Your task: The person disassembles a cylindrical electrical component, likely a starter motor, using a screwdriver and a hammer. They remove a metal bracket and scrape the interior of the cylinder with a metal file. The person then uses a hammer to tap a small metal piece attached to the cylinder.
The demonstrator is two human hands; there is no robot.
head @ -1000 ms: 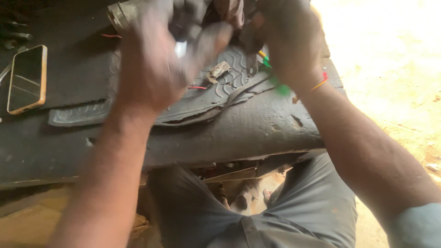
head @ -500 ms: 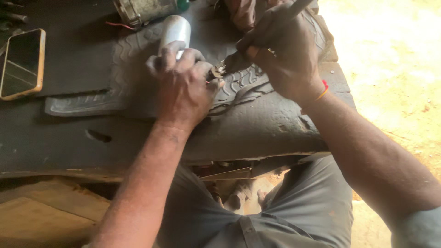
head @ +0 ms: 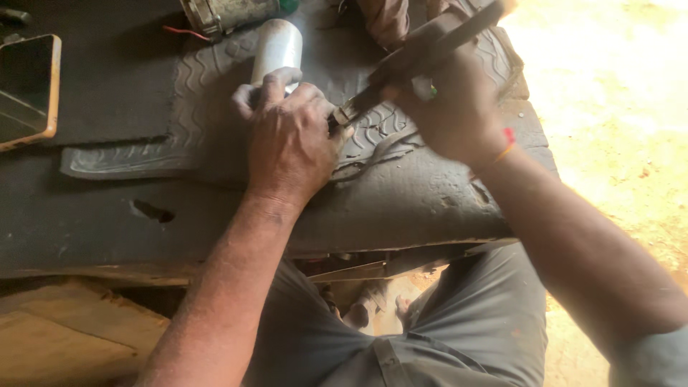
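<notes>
Two hands at work: left hand [head: 290, 140] lies palm-down, fingers curled over a small part I can't make out, pinning it to the mat [head: 179, 93]; right hand [head: 448, 107] is clamped on a tool [head: 423, 61], tip touching the work just right of the left thumb. Best to keep the part pinned flat and the tip clear of the thumb. Count: one white cylinder [head: 276, 46] just beyond the left fingers, one phone [head: 27, 89] far left on the desk [head: 72, 229].
</notes>
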